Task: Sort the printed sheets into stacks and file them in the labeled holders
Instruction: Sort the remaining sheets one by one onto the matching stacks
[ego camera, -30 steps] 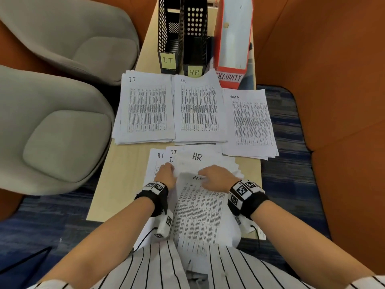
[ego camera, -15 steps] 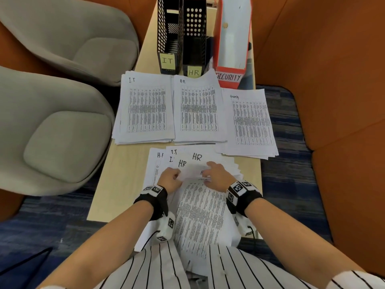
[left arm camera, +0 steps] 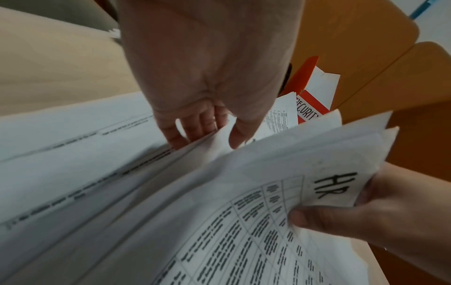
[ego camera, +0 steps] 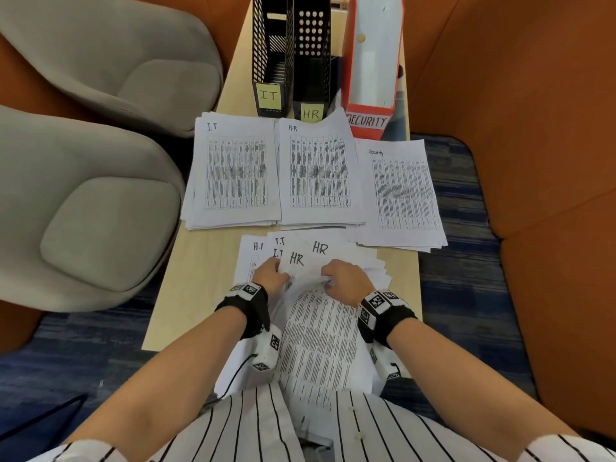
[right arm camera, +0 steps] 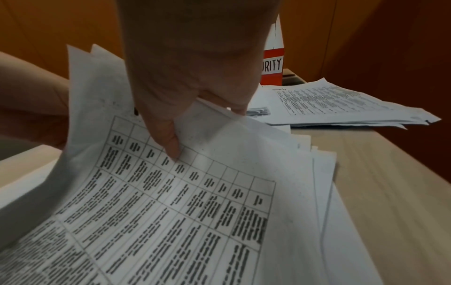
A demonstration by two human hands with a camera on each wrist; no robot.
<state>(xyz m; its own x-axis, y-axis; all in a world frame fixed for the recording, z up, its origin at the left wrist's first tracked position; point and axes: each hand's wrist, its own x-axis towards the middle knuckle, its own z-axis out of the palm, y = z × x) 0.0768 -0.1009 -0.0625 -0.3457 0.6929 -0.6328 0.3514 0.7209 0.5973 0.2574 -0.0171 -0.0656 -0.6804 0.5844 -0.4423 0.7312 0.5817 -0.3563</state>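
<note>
A loose pile of printed sheets (ego camera: 353,258) lies at the near end of the table, with sheets marked HR (ego camera: 296,260) on top. My right hand (ego camera: 346,278) pinches a printed HR sheet (left arm camera: 334,185) by its top edge, thumb (right arm camera: 171,142) on the table of text, and curls it up. My left hand (ego camera: 270,275) is at the pile's left side; a sheet edge (left arm camera: 209,138) runs between its thumb and fingers. Sorted stacks lie beyond: I.T (ego camera: 233,171), H.R (ego camera: 318,171), Security (ego camera: 403,195). Holders labeled IT (ego camera: 270,95), HR (ego camera: 311,113) and SECURITY (ego camera: 366,121) stand behind them.
The narrow wooden table (ego camera: 200,278) has bare strips left and right of the pile. Two grey padded seats (ego camera: 100,228) stand close on the left. An orange upholstered wall (ego camera: 533,161) closes the right side. Blue carpet lies below.
My right hand has drawn the top sheet's upper edge back toward me, uncovering another sheet marked HR beneath. Both hands have shifted slightly nearer to me.
</note>
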